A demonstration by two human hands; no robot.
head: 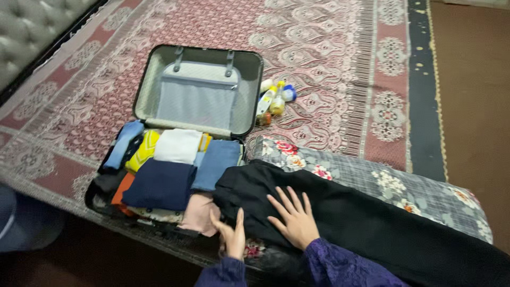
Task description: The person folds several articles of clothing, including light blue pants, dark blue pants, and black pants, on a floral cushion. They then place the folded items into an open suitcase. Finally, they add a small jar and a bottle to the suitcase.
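On the patterned rug [329, 58], my right hand [293, 219] lay spread flat and my left hand [232, 239] open-fingered on the soft, limp black garment [372, 218], best gathered at its edge, at five o'clock of the suitcase [175, 138].

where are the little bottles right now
In the head view, the small bottles lie on the patterned rug, just right of the open suitcase lid.

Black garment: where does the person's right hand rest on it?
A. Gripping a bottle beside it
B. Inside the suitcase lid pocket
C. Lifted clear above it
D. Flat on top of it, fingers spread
D: the right hand lies palm down with fingers spread on the black garment, which is stretched over the floral cushion beside the open suitcase.
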